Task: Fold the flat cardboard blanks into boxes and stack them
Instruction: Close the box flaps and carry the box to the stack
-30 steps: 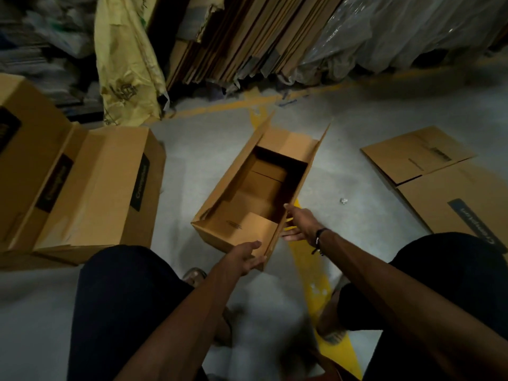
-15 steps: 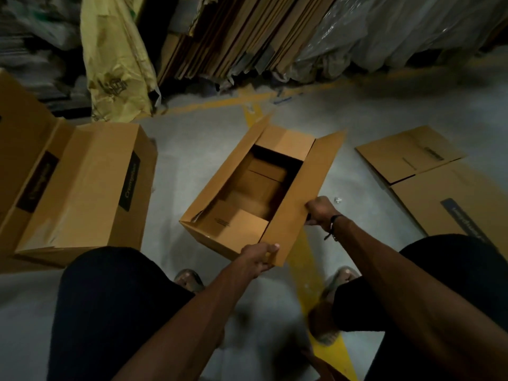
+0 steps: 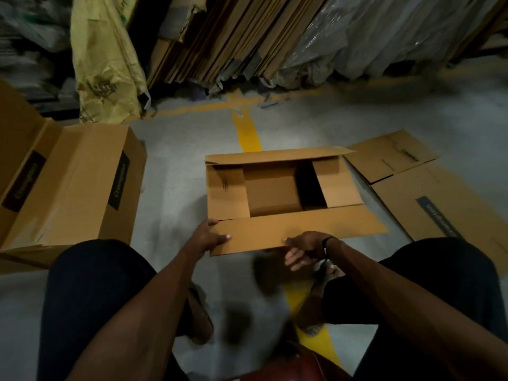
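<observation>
A brown cardboard box sits on the grey floor in front of me, its long sides running left to right and its top open. The two end flaps are folded inward over the dark interior. The near long flap lies tilted toward me. My left hand grips that flap at its left end, thumb on top. My right hand holds the flap's near edge further right, fingers curled under it. Flat cardboard blanks lie on the floor to the right of the box.
Folded boxes lie stacked on their sides at the left. Upright cardboard sheets, a yellow sack and plastic-wrapped bundles line the back. A yellow floor line runs under the box. My knees frame the bottom corners.
The box has been turned from a diagonal lie to square in front of me and pulled closer. Both hands moved onto the near long flap, which has swung down toward me.
</observation>
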Action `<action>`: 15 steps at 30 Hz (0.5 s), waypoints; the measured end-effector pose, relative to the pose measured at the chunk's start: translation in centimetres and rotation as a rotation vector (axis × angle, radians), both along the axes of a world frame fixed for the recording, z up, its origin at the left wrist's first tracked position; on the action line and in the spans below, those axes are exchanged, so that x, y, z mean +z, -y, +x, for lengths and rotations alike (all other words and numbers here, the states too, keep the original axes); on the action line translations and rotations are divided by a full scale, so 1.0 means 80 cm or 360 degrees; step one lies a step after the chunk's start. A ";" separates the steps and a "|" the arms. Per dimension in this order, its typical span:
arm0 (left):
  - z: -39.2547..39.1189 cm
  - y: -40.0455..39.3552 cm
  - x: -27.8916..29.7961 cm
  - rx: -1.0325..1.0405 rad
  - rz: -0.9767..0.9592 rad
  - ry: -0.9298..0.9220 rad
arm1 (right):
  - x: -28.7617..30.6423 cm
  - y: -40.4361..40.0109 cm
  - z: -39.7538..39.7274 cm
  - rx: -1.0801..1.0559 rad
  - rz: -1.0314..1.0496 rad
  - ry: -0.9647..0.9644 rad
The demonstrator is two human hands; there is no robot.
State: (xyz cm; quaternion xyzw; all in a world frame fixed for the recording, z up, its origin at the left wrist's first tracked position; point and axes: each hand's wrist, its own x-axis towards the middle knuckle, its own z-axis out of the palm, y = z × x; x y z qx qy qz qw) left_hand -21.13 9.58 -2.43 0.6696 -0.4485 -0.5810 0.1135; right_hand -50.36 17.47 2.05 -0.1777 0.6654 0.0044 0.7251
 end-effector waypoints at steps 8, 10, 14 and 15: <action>-0.010 0.023 -0.008 -0.0286 -0.0118 0.0510 | 0.020 0.055 -0.069 0.0792 -0.0838 -0.1086; -0.027 0.032 -0.007 -0.0394 -0.0175 0.0720 | 0.018 0.070 -0.091 0.0915 -0.1012 -0.1270; -0.071 0.057 -0.012 -0.0642 -0.0213 0.1021 | 0.001 0.098 -0.121 0.0926 -0.1034 -0.1378; -0.082 0.065 -0.014 -0.0600 -0.0146 0.1034 | -0.009 0.102 -0.128 0.0891 -0.1010 -0.1399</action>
